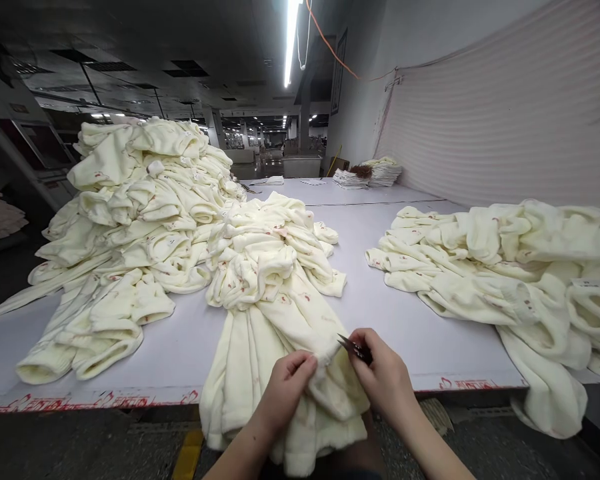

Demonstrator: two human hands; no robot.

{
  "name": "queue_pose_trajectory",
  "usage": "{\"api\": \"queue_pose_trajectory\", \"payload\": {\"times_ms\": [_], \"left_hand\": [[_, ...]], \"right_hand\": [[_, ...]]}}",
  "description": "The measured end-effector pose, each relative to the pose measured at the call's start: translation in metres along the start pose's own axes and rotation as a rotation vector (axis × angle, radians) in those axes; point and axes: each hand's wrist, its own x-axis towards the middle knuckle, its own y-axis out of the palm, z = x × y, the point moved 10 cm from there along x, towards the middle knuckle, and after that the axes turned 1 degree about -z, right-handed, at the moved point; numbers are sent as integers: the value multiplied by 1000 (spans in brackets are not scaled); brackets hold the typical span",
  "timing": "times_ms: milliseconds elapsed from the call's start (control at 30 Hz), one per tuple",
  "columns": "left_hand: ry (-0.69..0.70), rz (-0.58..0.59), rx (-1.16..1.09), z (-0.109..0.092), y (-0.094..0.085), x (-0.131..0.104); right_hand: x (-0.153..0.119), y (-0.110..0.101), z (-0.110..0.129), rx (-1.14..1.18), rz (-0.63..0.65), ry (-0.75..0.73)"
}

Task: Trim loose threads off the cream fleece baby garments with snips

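Observation:
A cream fleece garment with small reddish prints (250, 347) lies in front of me and hangs over the table's front edge. My left hand (289, 385) pinches its fabric near the middle. Dark thread snips (355, 348) are held in my right hand (383, 373), their blades apart and pointing left, just above the cloth. The fingertips of my right hand are close to the garment; whether they also touch it I cannot tell. More bunched cream fabric (265, 253) lies behind the garment, joined or heaped against it.
A tall heap of cream garments (155, 193) stands on the table (180, 353) at the left. Another pile (480, 260) lies at the right, partly hanging over the edge. Folded white stacks (350, 179) sit at the back by the wall covering (505, 120).

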Motion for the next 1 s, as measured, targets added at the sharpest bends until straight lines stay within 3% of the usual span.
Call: {"api": "queue_pose_trajectory", "payload": {"times_ms": [100,267,533,867,1000], "left_hand": [[-164,-7,-313,15,0,4],[-215,29,-545,16,6,6],[-226,85,-544,16,9,8],[-221,177,-493,7,22,17],[-215,194,-461,5,27,22]], "right_hand": [[2,0,6,70,64,-29],[-11,2,30,121,127,-180],[-7,9,32,131,123,-190],[-19,-5,44,-159,-28,-304],[-13,-6,39,-139,-53,-269]]}}
